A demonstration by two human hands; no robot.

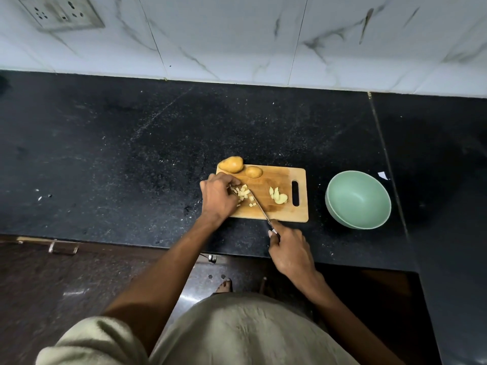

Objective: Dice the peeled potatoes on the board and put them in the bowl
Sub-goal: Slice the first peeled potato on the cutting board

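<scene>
A wooden cutting board (279, 212) lies on the black counter. Two whole potatoes (231, 164) (253, 172) sit at its far left corner. Small potato dice (245, 196) are piled at the board's left side, and my left hand (217, 197) curls over them, fingertips holding the pieces. My right hand (290, 252) grips the handle of a knife (259, 208) whose blade angles up into the dice. Several larger potato slices (278, 196) lie near the board's handle slot. An empty green bowl (340, 217) stands right of the board.
The black stone counter (131, 154) stretches wide to the left and behind the board, up to a white marble-tiled wall (237, 35). A scrap of white paper (383, 175) lies behind the bowl. The counter's front edge runs just under my right hand.
</scene>
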